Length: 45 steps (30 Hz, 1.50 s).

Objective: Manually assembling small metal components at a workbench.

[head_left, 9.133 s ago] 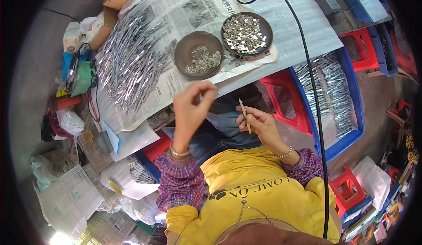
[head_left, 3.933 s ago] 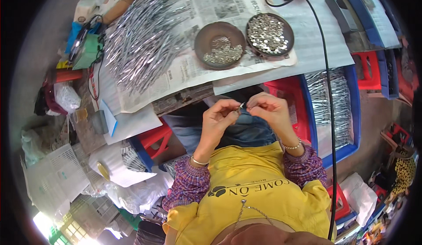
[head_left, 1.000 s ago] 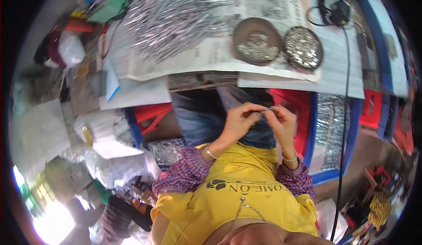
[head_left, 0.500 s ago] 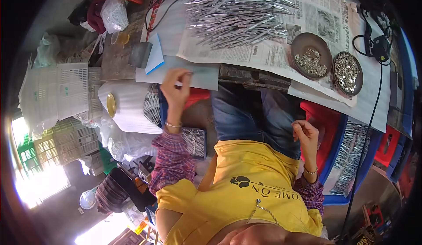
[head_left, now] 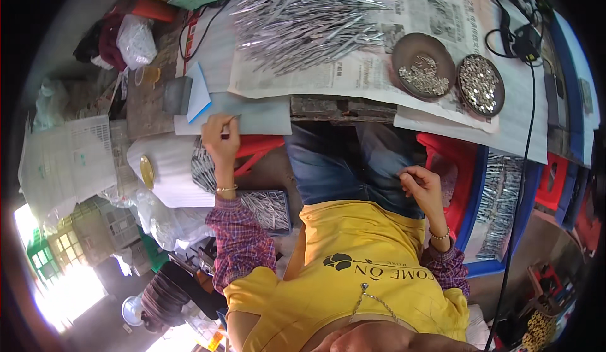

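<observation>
My left hand (head_left: 219,142) is raised near the front edge of the table, beside a pale sheet (head_left: 262,115). Its thumb and fingers are pinched together, with a tiny dark tip showing between them, too small to name. Over my lap, close to my jeans (head_left: 388,163), my right hand (head_left: 421,185) is curled with thumb and fingertips together; whatever it may hold is hidden. A large heap of thin silvery strips (head_left: 309,24) lies on newspaper (head_left: 435,11) beyond my hands. To its right stand two round brown dishes, one with small metal pieces (head_left: 424,77), the other with shiny discs (head_left: 480,86).
A blue tray (head_left: 495,267) of silvery strips is at my right, by a red stool (head_left: 464,175). Another strip-filled tray (head_left: 268,210) lies below my left arm. A black cable (head_left: 529,125) crosses the right side. White crates (head_left: 69,163) stand far left.
The whole view has shifted, moving the table leftward in the picture. My left hand has come slightly left and nearer to me, still pinched. The right hand remains curled over my lap.
</observation>
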Tool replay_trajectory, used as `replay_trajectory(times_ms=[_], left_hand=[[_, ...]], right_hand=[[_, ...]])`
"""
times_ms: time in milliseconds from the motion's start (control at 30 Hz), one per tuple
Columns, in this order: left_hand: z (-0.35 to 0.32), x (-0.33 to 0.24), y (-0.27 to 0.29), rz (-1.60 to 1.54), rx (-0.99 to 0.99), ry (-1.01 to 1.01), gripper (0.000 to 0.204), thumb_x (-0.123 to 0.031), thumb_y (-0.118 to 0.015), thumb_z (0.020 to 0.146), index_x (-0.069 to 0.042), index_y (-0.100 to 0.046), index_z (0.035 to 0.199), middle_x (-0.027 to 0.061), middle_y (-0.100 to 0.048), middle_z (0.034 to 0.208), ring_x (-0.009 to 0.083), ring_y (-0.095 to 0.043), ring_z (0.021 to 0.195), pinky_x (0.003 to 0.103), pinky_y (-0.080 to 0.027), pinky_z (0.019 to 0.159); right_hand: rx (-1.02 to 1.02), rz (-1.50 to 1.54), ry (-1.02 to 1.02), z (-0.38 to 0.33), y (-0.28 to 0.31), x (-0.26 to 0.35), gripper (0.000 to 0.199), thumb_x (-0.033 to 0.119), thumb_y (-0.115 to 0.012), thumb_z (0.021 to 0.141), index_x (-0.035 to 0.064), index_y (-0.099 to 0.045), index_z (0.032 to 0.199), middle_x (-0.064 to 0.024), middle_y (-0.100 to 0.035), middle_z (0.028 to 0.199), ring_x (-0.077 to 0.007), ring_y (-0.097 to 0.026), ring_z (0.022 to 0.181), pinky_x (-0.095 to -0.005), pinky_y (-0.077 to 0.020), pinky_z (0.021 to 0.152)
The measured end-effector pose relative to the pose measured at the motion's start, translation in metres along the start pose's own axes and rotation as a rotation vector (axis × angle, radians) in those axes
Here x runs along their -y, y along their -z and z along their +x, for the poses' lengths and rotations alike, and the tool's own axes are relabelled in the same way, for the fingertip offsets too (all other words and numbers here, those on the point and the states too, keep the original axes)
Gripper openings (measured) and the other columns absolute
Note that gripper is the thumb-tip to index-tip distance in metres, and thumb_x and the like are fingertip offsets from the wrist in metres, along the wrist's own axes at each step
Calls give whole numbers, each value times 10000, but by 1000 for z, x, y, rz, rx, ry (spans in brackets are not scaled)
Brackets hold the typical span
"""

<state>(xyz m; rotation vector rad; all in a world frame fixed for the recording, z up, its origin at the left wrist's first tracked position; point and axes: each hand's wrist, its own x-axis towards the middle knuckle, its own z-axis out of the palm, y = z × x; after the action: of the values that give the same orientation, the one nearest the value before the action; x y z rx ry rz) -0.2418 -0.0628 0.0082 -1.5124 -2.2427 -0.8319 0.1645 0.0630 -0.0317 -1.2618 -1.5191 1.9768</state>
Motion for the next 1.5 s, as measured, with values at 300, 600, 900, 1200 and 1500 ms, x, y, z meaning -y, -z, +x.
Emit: replay_trajectory(times_ms=[300,600,900,1200,1500], left_hand=[[0,-125,-27,-1181,340,680,132,-12,-596,798,-31,-587,929,3,-571,797,72,-521,684,191,-401,599],[-33,-216,-61,-1568,929,783,239,-4,-577,818,6,-570,1057,51,-596,878,75,-539,735,188,-417,606],[-47,-237,-67,-1393,900,717,191,53,-570,811,28,-605,998,35,-609,906,66,-549,780,196,-449,681],[-57,-240,-68,-1518,871,733,184,67,-558,818,33,-607,992,55,-616,908,110,-588,850,224,-474,772],[-60,-241,-72,-1619,866,852,180,-10,-578,836,8,-571,1016,23,-599,864,38,-484,674,181,-394,587]], right_hand=[[-45,-38,109,-6,-7,22,157,75,-598,825,-6,-632,955,-29,-601,785,-54,-554,633,-178,-437,503],[-174,-108,361,-1,-13,42,108,43,-642,761,-18,-627,850,-54,-598,745,-82,-563,624,-202,-438,520],[-247,-128,408,-3,-5,33,90,51,-656,749,-21,-632,798,-58,-588,688,-91,-553,581,-206,-419,500],[-15,159,85,-5,2,26,208,167,-610,830,-4,-621,711,-4,-552,600,-48,-479,525,-196,-352,447],[67,390,-86,-2,2,19,223,214,-576,871,30,-627,755,18,-561,649,-24,-490,557,-157,-368,472]])
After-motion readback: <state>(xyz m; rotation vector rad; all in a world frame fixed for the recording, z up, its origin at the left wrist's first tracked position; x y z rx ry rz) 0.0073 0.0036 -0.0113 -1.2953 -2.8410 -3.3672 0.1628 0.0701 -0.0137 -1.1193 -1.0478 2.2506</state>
